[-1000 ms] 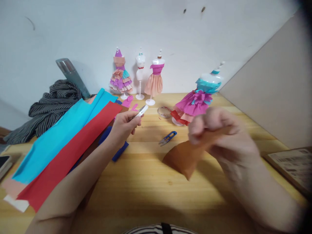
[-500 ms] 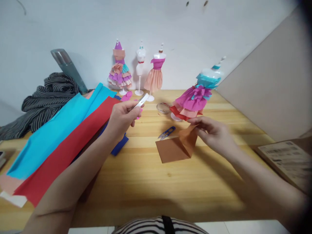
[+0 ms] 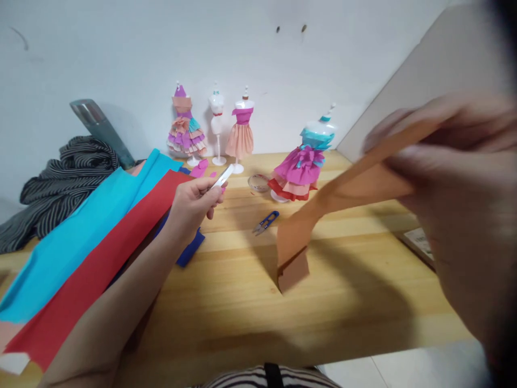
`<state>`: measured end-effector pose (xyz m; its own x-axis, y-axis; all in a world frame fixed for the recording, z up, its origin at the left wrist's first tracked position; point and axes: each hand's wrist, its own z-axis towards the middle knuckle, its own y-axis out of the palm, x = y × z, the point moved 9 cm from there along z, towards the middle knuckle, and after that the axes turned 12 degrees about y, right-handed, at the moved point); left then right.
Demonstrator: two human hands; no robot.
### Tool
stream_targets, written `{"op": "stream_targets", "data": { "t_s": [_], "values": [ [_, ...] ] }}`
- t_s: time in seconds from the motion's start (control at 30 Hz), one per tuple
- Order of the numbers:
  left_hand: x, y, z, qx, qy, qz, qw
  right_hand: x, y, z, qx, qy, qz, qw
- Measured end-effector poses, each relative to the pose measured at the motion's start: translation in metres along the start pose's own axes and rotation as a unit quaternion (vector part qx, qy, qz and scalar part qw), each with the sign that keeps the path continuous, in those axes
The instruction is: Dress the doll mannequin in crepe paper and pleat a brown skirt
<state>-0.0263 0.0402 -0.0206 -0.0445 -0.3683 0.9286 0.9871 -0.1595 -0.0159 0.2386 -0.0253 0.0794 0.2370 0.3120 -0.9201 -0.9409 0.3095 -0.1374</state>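
Note:
My right hand is raised close to the camera at the right, pinching the upper end of a brown-orange crepe paper strip. The strip hangs down to the left, and its lower end folds over near the tabletop. My left hand grips a small, flat white tool between thumb and fingers; what kind it is I cannot make out. Blue-handled thread snips lie on the table between the hands. Beyond them stands a mini dress form in a turquoise, magenta, peach and red paper dress.
Turquoise and red paper sheets cover the left side, with a striped cloth behind. Several more dress forms stand along the wall. A clear tape roll lies mid-table. A cardboard box is at the right.
My right hand has lifted the brown paper off the table, up and right toward the camera, and its folded part has opened out. My left hand keeps the white tool.

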Motion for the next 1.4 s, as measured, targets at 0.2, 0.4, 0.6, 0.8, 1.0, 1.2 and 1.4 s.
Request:
{"op": "stream_targets", "data": {
  "t_s": [0.2,0.4,0.6,0.8,1.0,1.2,1.4],
  "values": [
    [0.001,0.0,-0.001,0.0,-0.006,-0.006,1.0,0.075,0.014,0.012,-0.099,0.158,0.005,0.983],
    [0.004,0.002,-0.001,-0.007,-0.01,0.001,1.0,0.108,0.001,0.005,-0.112,0.194,-0.06,0.973],
    [0.001,0.001,-0.001,-0.005,-0.012,0.011,1.0,0.13,0.009,-0.008,-0.186,0.243,-0.089,0.948],
    [-0.001,0.004,-0.002,-0.01,-0.013,0.009,1.0,0.144,0.015,-0.008,-0.202,0.244,-0.104,0.943],
    [-0.002,0.005,-0.002,-0.019,-0.011,0.006,1.0,0.144,0.017,-0.006,-0.213,0.244,-0.138,0.936],
    [0.0,0.004,-0.001,-0.019,-0.014,0.006,1.0,0.151,0.022,-0.001,-0.225,0.213,-0.177,0.934],
    [0.003,0.003,0.0,-0.017,-0.014,0.007,1.0,0.156,0.01,0.004,-0.218,0.091,-0.45,0.861]
  ]
}}
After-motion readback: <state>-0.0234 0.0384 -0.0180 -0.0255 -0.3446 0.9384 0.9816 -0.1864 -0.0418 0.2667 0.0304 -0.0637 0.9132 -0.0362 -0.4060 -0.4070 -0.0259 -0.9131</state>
